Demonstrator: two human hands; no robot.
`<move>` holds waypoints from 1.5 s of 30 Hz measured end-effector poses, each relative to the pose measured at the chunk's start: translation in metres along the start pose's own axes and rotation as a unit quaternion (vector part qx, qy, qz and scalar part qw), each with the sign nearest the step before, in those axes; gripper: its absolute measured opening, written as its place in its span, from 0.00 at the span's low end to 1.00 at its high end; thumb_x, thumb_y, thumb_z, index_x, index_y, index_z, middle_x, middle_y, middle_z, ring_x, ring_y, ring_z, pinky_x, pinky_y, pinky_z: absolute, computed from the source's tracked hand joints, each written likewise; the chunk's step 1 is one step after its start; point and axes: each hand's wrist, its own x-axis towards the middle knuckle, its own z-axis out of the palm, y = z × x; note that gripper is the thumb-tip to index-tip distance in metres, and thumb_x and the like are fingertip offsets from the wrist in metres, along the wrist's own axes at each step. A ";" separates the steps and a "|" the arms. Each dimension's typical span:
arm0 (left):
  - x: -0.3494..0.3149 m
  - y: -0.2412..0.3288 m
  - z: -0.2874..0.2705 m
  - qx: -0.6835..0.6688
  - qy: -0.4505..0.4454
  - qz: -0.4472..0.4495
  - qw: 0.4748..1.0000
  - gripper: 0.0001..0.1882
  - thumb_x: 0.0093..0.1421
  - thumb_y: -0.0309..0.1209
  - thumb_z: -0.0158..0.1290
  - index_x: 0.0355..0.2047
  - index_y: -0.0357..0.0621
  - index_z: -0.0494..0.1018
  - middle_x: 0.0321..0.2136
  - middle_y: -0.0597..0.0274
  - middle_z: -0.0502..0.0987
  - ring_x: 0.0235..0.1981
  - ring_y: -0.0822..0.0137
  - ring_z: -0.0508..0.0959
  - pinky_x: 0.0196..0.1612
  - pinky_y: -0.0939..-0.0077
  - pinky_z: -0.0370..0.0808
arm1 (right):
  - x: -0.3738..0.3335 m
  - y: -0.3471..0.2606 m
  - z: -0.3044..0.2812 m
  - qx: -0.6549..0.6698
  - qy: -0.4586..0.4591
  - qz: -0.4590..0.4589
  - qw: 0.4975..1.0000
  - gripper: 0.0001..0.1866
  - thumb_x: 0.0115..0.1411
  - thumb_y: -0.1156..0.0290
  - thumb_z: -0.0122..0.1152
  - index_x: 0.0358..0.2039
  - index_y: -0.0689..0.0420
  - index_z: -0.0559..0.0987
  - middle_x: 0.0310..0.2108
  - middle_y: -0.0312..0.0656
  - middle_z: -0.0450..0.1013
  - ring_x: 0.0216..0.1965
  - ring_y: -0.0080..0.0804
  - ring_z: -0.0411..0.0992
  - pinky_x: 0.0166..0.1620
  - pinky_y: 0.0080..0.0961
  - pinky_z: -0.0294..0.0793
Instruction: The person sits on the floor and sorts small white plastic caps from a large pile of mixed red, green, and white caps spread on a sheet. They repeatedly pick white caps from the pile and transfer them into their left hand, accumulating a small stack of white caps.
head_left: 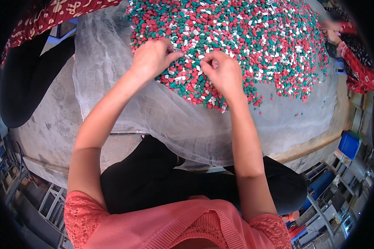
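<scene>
I'm sitting at the near edge of a broad heap of red, green and white pebble-like pieces (270, 45), with both hands over its near left part. My left hand (153, 58) is curled, its thumb reaching toward my right hand; my right hand (224, 72) has thumb and forefinger bent toward each other close to a white piece, but I cannot tell whether either hand pinches anything. They hover close together yet apart, probably so that both sets of fingertips can work the same small patch of the heap. Sheer white netting (97, 54) spreads beneath the heap and out past its left and near sides, likely to keep the pieces off the grey platform (50, 120). The heap's near edge thins into a few stray pieces right of my right forearm, with bare netting beyond them, so that side gives me room to slide outward. My black-trousered legs (170, 178) limit the space on the near side of the heap, while a co-worker's black trouser leg (33, 87) stands left of it and another's red patterned clothing (359, 68) right of it.
</scene>
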 end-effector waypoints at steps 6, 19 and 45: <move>0.002 0.005 0.005 -0.039 0.012 0.008 0.999 0.09 0.50 0.36 0.55 0.25 0.43 0.74 0.20 0.53 0.76 0.26 0.54 0.77 0.31 0.62 0.73 | -0.001 0.036 -0.018 0.780 -0.090 0.106 0.610 0.09 0.54 0.68 0.49 0.34 0.57 0.71 0.26 0.39 0.65 0.21 0.26 0.61 0.17 0.17 0.57; 0.002 0.001 0.004 0.091 0.013 0.059 0.994 0.11 0.48 0.38 0.57 0.28 0.44 0.74 0.22 0.56 0.77 0.26 0.56 0.77 0.30 0.64 0.73 | -0.002 0.016 0.001 0.858 -0.020 0.192 0.475 0.15 0.60 0.58 0.47 0.32 0.58 0.73 0.26 0.40 0.68 0.31 0.33 0.68 0.27 0.22 0.67; 0.000 0.071 -0.013 -0.069 0.146 0.336 0.928 0.14 0.44 0.41 0.57 0.24 0.46 0.70 0.22 0.64 0.71 0.23 0.65 0.74 0.23 0.72 0.71 | 0.006 -0.028 0.021 0.849 -0.041 0.196 0.489 0.18 0.61 0.60 0.42 0.45 0.59 0.70 0.42 0.43 0.69 0.45 0.36 0.67 0.49 0.32 0.68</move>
